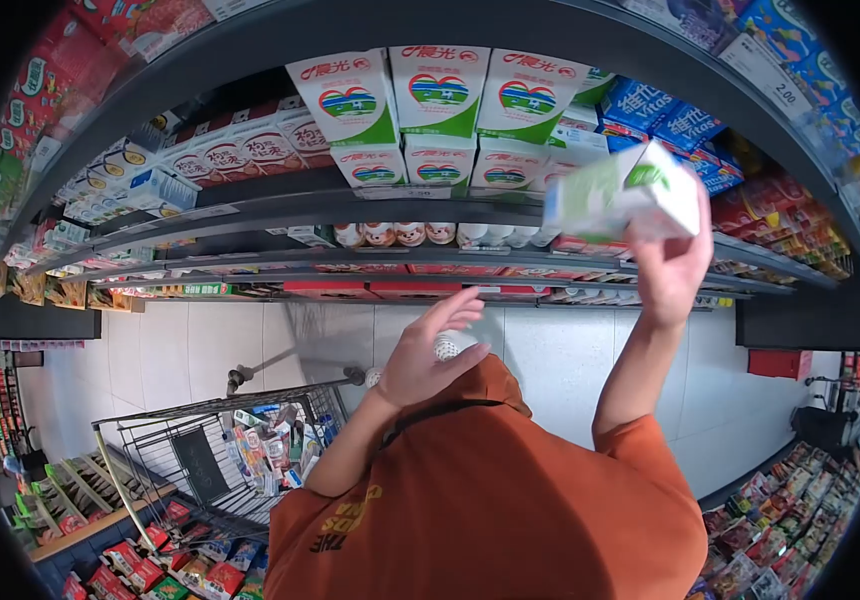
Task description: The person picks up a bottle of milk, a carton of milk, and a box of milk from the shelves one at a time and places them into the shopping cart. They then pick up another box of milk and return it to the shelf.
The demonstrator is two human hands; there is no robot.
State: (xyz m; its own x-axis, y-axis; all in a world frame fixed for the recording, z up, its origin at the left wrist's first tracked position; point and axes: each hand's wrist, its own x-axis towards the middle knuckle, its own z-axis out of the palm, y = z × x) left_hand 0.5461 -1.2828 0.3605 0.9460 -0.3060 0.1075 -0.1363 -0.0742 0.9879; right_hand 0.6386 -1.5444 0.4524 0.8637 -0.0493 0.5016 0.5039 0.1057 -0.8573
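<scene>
Supermarket shelves [280, 40], dark-edged and packed with drinks, curve across the view above a pale tiled floor [590, 345]. Centre stage are white-and-green cartons [437, 92] marked 晨光 in red, each with a heart-shaped landscape picture. To their right, blue packs [690, 125] read 维他, with "Vita" lettering beneath; a price tag [765, 70] at upper right shows 2.00. The person's right hand [672, 275] has its grip closed around a white-and-green carton [600, 195], held tilted in front of the shelves; its green lettering is too blurred to read. The left hand [428, 350] is open, palm inward, near the body. "THE" is legible on the orange shirt [510, 500]. A loaded wire cart [200, 465] stands at lower left.
</scene>
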